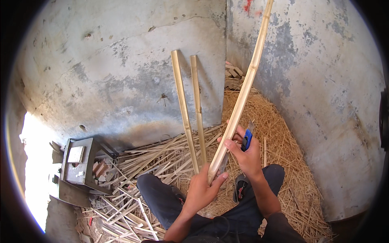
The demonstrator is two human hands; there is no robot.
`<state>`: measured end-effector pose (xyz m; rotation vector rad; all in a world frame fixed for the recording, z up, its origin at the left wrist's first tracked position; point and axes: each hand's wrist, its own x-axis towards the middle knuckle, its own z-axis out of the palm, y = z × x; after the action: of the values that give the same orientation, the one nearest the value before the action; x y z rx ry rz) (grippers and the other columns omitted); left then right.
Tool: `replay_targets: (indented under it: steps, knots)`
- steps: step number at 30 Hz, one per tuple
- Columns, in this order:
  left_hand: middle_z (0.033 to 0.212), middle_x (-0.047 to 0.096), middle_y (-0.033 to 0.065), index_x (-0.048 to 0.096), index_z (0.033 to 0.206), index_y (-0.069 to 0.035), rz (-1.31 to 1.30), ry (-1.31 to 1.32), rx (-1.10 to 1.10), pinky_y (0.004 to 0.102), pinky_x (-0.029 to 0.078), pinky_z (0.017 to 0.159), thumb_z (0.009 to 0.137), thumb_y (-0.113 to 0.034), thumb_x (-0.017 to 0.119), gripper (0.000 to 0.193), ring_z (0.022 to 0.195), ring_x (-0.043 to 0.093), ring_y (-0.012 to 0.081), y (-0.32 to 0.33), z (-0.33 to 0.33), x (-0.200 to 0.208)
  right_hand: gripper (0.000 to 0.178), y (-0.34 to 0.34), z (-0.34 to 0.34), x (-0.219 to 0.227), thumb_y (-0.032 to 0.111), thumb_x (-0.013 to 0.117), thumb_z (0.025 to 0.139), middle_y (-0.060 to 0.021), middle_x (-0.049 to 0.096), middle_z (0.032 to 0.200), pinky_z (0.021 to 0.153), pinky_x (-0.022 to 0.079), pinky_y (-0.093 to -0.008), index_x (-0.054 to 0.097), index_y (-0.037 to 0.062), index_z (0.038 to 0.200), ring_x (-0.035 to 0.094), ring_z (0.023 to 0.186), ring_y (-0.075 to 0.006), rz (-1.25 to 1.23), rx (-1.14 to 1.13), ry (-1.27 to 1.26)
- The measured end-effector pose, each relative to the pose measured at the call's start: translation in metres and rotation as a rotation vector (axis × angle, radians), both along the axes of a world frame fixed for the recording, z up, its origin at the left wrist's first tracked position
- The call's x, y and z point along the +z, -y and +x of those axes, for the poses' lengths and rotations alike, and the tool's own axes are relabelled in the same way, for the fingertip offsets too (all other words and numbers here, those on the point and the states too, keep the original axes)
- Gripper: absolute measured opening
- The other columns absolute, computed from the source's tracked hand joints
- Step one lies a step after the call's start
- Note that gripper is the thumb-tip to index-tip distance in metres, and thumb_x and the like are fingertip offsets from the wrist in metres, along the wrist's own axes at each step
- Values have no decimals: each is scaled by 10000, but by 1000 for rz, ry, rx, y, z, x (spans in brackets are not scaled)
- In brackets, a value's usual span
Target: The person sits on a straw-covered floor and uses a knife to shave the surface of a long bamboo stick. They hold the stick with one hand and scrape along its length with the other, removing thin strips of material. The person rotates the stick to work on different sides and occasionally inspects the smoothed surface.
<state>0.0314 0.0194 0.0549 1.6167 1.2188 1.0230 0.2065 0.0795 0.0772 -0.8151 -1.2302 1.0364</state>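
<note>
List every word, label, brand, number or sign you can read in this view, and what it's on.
None can be read.
Red marks high on the right-hand wall: no letters can be made out.
Blue cutter in the right hand: too small to tell any lettering.
Long bamboo strip: no lettering visible.

No legible text, red marks on right-hand wall, possibly writing, indistinct

Grey walls (patchily stained), bright opening, littered floor
</note>
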Motion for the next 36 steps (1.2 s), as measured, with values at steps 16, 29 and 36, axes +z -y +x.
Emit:
replay_targets:
  steps: [16,29,36]
  knots:
    - [676,534,-45,511,788,-98,-265,569,-103,227,449,471,919,-249,891,429,522,523,35,6,-11,-2,328,26,35,-29,337,790,964,-91,678,823,573,513,-332,730,35,1079,684,658,-227,525,-79,663]
    - [663,427,-80,463,738,-130,-290,616,-210,245,348,534,889,-202,910,476,618,431,29,7,-12,-10,382,32,25,-21,430,811,937,-79,677,769,529,506,-347,746,57,989,672,600,-247,602,-134,805]
    - [636,412,-76,353,664,-167,-388,793,-328,249,303,555,856,-109,918,599,614,385,33,6,-13,-15,382,35,26,-26,440,794,950,-72,663,752,511,487,-337,753,63,1000,650,578,-231,640,-124,786]
